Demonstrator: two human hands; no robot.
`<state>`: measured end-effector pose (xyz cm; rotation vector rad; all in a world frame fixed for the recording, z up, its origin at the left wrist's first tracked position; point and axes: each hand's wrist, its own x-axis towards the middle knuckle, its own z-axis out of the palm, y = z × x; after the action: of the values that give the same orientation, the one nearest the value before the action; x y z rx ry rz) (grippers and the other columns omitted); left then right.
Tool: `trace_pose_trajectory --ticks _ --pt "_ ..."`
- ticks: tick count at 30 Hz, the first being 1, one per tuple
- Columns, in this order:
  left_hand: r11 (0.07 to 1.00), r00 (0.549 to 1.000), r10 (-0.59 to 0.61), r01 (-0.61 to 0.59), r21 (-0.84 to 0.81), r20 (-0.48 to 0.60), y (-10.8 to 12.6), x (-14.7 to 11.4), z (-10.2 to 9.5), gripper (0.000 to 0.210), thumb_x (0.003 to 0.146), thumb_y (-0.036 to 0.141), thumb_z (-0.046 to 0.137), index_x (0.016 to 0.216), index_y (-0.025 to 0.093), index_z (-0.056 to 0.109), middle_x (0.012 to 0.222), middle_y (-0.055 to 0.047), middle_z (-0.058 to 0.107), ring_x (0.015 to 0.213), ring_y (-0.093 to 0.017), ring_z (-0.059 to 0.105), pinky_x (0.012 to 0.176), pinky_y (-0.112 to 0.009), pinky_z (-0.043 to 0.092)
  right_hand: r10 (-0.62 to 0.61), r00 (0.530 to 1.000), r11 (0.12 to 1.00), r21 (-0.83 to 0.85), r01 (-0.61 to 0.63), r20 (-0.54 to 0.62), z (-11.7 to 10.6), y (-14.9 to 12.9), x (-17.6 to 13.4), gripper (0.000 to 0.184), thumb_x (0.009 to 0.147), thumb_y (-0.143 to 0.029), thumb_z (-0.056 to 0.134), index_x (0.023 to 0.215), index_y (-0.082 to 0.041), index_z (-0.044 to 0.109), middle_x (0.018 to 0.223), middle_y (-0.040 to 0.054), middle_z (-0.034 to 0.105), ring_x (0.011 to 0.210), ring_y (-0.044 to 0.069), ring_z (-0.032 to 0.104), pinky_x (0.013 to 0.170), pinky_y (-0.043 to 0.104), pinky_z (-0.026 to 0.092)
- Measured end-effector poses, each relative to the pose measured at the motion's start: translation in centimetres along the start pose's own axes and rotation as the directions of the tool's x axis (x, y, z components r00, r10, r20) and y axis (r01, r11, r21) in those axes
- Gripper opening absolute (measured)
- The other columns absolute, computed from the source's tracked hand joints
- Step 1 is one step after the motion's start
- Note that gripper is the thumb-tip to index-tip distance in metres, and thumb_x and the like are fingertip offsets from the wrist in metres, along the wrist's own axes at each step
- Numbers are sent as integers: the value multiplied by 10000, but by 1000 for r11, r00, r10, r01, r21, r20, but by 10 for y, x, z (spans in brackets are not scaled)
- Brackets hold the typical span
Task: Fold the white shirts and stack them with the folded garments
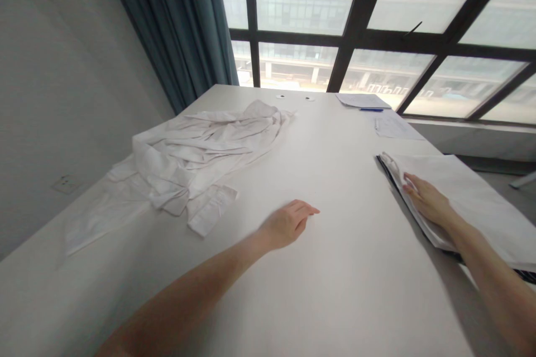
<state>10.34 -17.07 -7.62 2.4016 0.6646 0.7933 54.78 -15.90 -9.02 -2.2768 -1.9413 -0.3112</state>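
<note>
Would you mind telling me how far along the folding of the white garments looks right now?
Looks done: a flat white folded stack lies at the table's right edge, the right hand resting on it. In hand: nothing gripped; the left hand hovers open over the bare white table. Left: the crumpled white shirt pile at the far left lies unfolded.

A flat stack of folded white fabric [469, 195] lay at the counter's right edge under my right grip [425, 201].
</note>
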Motion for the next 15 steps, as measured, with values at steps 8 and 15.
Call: trace_pose_trajectory --ticks 8,15 --pt "951 992 -32 -7 309 120 11 1 -29 318 881 155 575 1191 220 599 1411 -116 491 1392 -266 366 1126 -465 367 -227 969 945 220 243 -96 -12 -133 1 493 938 -418 417 1353 -167 507 1430 193 499 1340 352 438 1037 564 405" --pt "668 906 -358 419 615 -227 -59 -1 -134 353 888 233 575 1241 224 590 1502 -146 403 1442 -322 269 1140 -509 257 -530 834 696 483 532 -155 -23 -265 -10 415 961 -314 406 1351 -213 505 1448 129 497 1365 283 419 1075 518 399"
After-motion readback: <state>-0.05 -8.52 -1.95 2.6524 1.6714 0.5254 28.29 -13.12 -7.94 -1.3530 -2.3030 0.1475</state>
